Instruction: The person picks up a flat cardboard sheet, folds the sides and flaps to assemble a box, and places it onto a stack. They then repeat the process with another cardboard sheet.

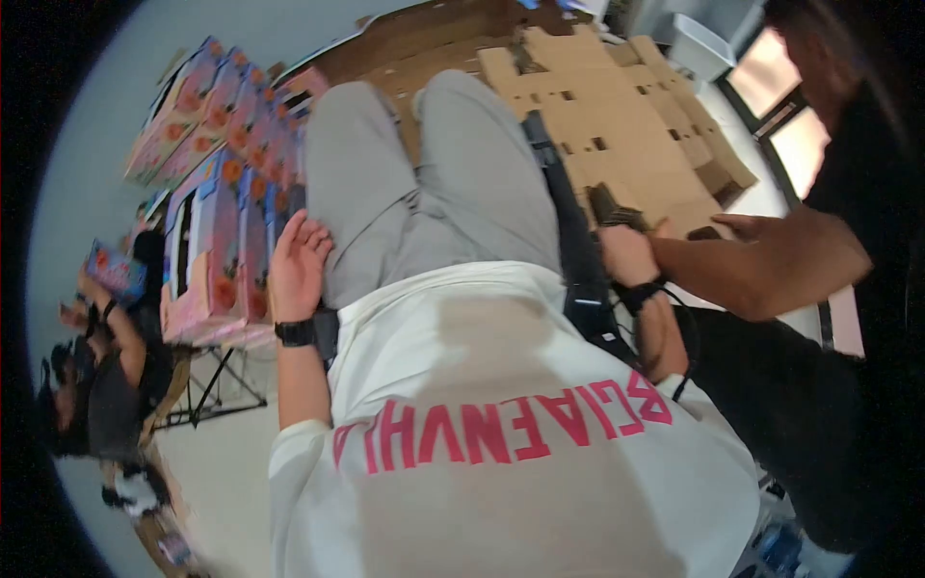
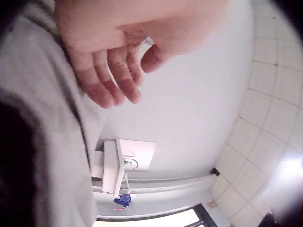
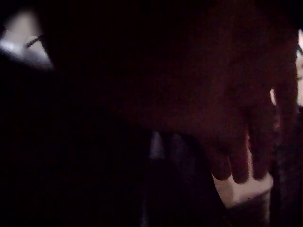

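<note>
Left hand loosely curled, fingers parted, holding nothing; hangs beside grey trousers. Right hand blurred in head view, very dark in wrist view; fingers hang relaxed and apart, nothing seen in grasp. Brown stack just beyond right hand's fingers; whether touching, cannot tell. Flattened cardboard lies near it. Another person's forearm reaches in from right, beside right hand. Floral boxes stacked at left.
</note>
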Demonstrator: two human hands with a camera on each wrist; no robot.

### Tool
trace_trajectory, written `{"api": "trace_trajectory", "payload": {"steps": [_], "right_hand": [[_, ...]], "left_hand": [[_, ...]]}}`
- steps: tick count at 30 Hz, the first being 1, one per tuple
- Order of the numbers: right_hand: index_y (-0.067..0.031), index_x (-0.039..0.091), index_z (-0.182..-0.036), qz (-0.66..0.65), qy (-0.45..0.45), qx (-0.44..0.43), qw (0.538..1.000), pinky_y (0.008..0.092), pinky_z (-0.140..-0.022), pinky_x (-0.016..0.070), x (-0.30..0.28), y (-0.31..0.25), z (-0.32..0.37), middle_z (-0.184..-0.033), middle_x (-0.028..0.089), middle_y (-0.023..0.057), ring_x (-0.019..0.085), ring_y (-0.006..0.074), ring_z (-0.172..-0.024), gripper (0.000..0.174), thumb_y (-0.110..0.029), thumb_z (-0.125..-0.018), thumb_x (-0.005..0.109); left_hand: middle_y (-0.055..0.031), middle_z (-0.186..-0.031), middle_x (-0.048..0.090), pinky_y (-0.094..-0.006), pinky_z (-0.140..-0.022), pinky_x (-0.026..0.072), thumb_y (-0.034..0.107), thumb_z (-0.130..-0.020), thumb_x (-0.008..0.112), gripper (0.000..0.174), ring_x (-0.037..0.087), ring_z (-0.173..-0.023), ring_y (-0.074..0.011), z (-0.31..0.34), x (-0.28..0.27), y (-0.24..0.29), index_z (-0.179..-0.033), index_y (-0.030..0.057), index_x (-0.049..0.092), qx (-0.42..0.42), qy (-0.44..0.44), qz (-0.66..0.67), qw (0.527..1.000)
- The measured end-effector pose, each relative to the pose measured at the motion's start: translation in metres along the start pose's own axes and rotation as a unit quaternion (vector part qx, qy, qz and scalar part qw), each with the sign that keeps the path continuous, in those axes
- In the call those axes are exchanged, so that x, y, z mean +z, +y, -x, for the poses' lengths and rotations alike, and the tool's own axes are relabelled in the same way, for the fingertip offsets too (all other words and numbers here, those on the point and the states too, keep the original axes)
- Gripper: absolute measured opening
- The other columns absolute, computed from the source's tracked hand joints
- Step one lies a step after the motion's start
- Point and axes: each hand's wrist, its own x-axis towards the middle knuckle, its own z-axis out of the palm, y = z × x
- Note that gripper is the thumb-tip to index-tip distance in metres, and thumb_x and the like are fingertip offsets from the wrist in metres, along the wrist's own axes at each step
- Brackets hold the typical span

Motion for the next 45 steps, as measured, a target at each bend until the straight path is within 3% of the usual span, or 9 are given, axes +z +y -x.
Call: {"api": "trace_trajectory", "payload": {"steps": [5,10,12,14,16,26,28,30,45], "right_hand": [[-0.0081,0.07,-0.112,-0.356,0.252,-0.084,0.896,0.0386,-0.078,0.0522,-0.082,-0.03,0.032,-0.081,0.068,0.0055,0.066,0.0204,-0.076,0.02,-0.009,-0.101,0.054],[0.0001,0.066,-0.115,-0.656,0.189,-0.121,0.721,0.0238,-0.066,0.0451,-0.095,-0.053,0.037,-0.076,0.06,0.0034,0.058,0.0114,-0.069,0.02,-0.009,-0.106,0.05],[0.0003,0.065,-0.117,-0.675,0.127,-0.14,0.713,0.0249,-0.066,0.0472,-0.092,-0.055,0.033,-0.077,0.06,0.0039,0.058,0.0116,-0.068,0.02,-0.01,-0.106,0.051],[0.0001,0.066,-0.116,-0.676,0.106,-0.178,0.707,0.0254,-0.066,0.0484,-0.089,-0.061,0.035,-0.077,0.062,0.0043,0.059,0.0116,-0.069,0.019,-0.009,-0.106,0.052],[0.0017,0.066,-0.114,-0.648,0.079,-0.203,0.73,0.0254,-0.066,0.0495,-0.096,-0.062,0.038,-0.077,0.064,0.0046,0.061,0.0114,-0.069,0.018,-0.007,-0.105,0.053],[0.0015,0.071,-0.105,-0.568,0.158,-0.351,0.727,0.0251,-0.061,0.0521,-0.15,-0.063,0.082,-0.079,0.071,0.0085,0.066,0.0119,-0.066,0.016,0.001,-0.097,0.057],[-0.0029,0.073,-0.104,-0.537,0.172,-0.428,0.707,0.0287,-0.057,0.0508,-0.155,-0.069,0.09,-0.082,0.072,0.008,0.067,0.0167,-0.063,0.015,0.0,-0.095,0.061],[-0.0052,0.073,-0.105,-0.505,0.167,-0.508,0.678,0.0309,-0.056,0.0501,-0.154,-0.073,0.089,-0.083,0.072,0.0073,0.067,0.0197,-0.062,0.013,-0.002,-0.095,0.065],[-0.0063,0.07,-0.106,-0.49,0.101,-0.496,0.71,0.0324,-0.055,0.05,-0.125,-0.072,0.075,-0.087,0.072,0.0073,0.067,0.0227,-0.062,0.011,-0.008,-0.097,0.067]], "left_hand": [[-0.0085,-0.1,0.069,-0.0358,-0.087,0.052,0.018,-0.103,0.058,0.026,0.066,-0.097,-0.0203,0.02,0.035,0.078,-0.121,0.0,0.062,0.148,0.069,-0.351,0.922],[-0.0187,-0.103,0.075,-0.0422,-0.09,0.0538,0.05,-0.088,0.069,0.053,0.069,-0.1,-0.0368,0.024,-0.007,0.171,-0.109,0.0013,0.074,0.226,0.346,-0.844,0.342],[-0.0232,-0.106,0.073,-0.0496,-0.093,0.0521,0.065,-0.085,0.065,0.07,0.067,-0.108,-0.0443,0.003,-0.082,0.201,-0.116,0.0023,0.073,0.035,0.334,-0.897,0.288],[-0.0312,-0.107,0.07,-0.0504,-0.095,0.0509,0.063,-0.084,0.065,0.073,0.064,-0.111,-0.0476,-0.023,-0.17,0.208,-0.122,0.0008,0.069,-0.151,0.228,-0.877,0.395],[-0.0353,-0.111,0.066,-0.0498,-0.095,0.0507,0.062,-0.083,0.067,0.078,0.063,-0.11,-0.049,-0.016,-0.15,0.201,-0.13,0.0006,0.063,0.061,-0.004,-0.828,0.557],[-0.0147,-0.151,0.05,-0.0438,-0.109,0.0427,0.037,-0.094,0.067,0.056,0.045,-0.138,-0.0373,0.056,-0.187,0.216,-0.144,0.0141,0.055,0.131,-0.035,-0.991,-0.017],[-0.0143,-0.159,0.041,-0.0444,-0.115,0.0377,0.035,-0.09,0.073,0.069,0.041,-0.143,-0.0365,0.083,-0.1,0.191,-0.151,0.0133,0.049,0.086,0.293,-0.877,0.372],[-0.0159,-0.162,0.036,-0.0442,-0.118,0.0328,0.031,-0.085,0.079,0.081,0.037,-0.146,-0.0351,0.106,-0.08,0.186,-0.155,0.0101,0.044,0.236,0.219,-0.8,0.506],[-0.0125,-0.158,0.04,-0.0392,-0.118,0.0294,0.011,-0.078,0.079,0.091,0.041,-0.14,-0.0254,0.101,0.091,0.085,-0.158,0.0066,0.035,0.253,0.019,-0.647,0.719]]}}
